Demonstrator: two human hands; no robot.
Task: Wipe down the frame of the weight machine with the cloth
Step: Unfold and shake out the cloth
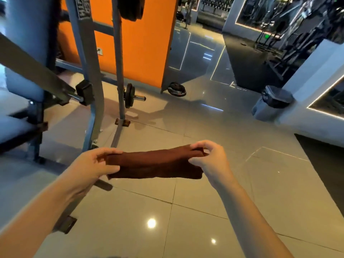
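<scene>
Brown cloth (154, 163) stretched between hands, left hand (93, 164) and right hand (208, 161) pinching its ends

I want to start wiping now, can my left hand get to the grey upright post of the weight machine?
Probably yes. The left hand, gripping one end of the brown cloth, is close to the grey upright post with nothing between; the right hand pinches the other end.
</scene>
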